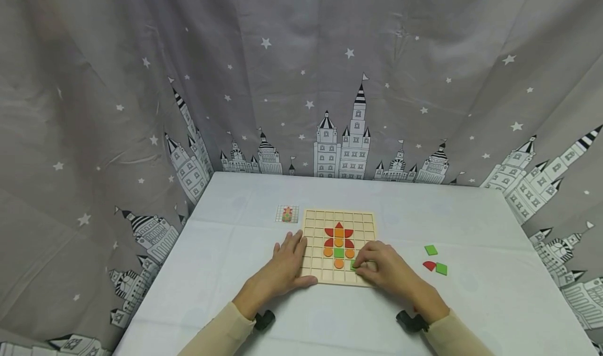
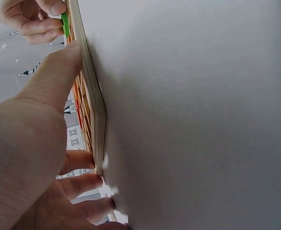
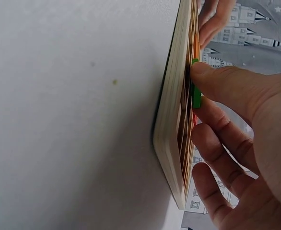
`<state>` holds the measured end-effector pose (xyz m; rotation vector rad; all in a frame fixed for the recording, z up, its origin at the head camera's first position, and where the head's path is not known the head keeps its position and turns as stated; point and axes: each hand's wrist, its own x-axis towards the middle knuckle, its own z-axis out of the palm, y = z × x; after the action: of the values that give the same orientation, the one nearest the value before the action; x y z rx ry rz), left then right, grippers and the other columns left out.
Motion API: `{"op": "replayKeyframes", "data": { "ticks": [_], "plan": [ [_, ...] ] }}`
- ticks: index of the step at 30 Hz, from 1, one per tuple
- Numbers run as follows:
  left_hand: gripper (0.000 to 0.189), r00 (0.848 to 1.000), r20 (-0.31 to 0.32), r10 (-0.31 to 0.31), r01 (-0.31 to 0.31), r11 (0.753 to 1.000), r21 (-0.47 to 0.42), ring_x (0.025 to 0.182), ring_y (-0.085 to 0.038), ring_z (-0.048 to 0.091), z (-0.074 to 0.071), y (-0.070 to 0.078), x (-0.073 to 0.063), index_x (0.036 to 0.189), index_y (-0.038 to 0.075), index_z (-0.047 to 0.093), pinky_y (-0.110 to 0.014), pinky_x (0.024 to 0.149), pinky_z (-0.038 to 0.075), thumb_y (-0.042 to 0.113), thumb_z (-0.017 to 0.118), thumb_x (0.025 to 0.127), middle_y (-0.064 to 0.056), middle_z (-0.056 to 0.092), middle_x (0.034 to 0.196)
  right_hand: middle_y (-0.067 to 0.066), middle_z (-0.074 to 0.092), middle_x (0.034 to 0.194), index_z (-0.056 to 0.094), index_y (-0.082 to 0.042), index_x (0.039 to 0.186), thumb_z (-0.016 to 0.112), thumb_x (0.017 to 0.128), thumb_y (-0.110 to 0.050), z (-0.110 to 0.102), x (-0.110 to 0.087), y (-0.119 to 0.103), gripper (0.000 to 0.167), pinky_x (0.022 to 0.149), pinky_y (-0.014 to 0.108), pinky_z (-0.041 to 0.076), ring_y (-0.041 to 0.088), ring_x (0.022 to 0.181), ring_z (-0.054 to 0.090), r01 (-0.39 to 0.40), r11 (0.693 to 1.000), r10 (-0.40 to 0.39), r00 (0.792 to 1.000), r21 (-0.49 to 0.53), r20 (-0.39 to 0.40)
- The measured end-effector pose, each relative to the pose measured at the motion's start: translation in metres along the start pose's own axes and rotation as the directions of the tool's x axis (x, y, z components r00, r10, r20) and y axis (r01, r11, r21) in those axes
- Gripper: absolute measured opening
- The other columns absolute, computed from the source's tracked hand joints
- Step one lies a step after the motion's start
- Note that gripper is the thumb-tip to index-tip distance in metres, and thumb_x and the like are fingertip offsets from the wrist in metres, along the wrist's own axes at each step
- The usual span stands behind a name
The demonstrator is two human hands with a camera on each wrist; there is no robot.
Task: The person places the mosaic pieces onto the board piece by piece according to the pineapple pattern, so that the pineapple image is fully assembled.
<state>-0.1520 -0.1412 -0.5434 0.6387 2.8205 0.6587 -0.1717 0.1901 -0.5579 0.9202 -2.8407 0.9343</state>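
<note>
Two-handed work at a wooden grid board (image 1: 311,273), which lies flat on a white tablecloth (image 1: 221,235). The left hand (image 1: 284,266) lies along the board's left side, its fingers somewhat spread and its thumb set apart at the near edge; this arrangement probably steadies the board against sliding. The right hand (image 1: 387,268) pinches a green square tile (image 1: 353,265) between thumb and forefinger, the remaining fingers loosely bent; the grip at the tile's edges presumably leaves its underside free to meet a cell. In the right wrist view the tile stands proud of the grid, close over its lower part; whether it touches the cell walls cannot be told. On the board, a red triangle (image 1: 339,225) tops four red quarter-circles (image 1: 328,232), with orange discs (image 1: 328,252) around a seated green square (image 1: 338,253). A small printed card (image 1: 287,214) lies beside the board's far left corner, its gridded figure resembling this layout; it is likely kept there for reference, in sight yet outside the working area. Two loose green squares (image 1: 431,249) and a loose red quarter-circle (image 1: 429,265) lie to the right, apparently within easy reach of the right hand.
</note>
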Motion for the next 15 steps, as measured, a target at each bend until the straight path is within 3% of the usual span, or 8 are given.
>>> {"op": "replayKeyframes", "data": {
  "ticks": [8,15],
  "plan": [
    [0.112,1.0,0.0,-0.005,0.005,1.0,0.003,0.176,-0.063,0.026,0.0001,-0.0002,0.0006,0.176,-0.011,0.035,-0.085,0.134,0.032,0.052,0.09,0.101,-0.036,0.027,0.188,-0.014,0.079,0.112,0.091,-0.027,0.103,0.098,0.097,-0.018,0.0027,0.0053,-0.0029,0.012,0.104,0.043,0.062,0.012,0.112,0.07,0.038,0.999,-0.038,0.999,-0.009,-0.017],
    [0.112,1.0,0.001,-0.01,0.01,1.0,-0.001,0.176,-0.062,0.026,0.0,0.0002,0.001,0.176,-0.012,0.036,-0.085,0.135,0.032,0.052,0.09,0.102,-0.036,0.027,0.188,-0.015,0.078,0.113,0.092,-0.027,0.104,0.097,0.098,-0.021,0.0064,0.0079,-0.0053,0.01,0.105,0.041,0.061,0.011,0.113,0.069,0.007,1.0,-0.007,1.0,0.001,-0.004]
  ]
}}
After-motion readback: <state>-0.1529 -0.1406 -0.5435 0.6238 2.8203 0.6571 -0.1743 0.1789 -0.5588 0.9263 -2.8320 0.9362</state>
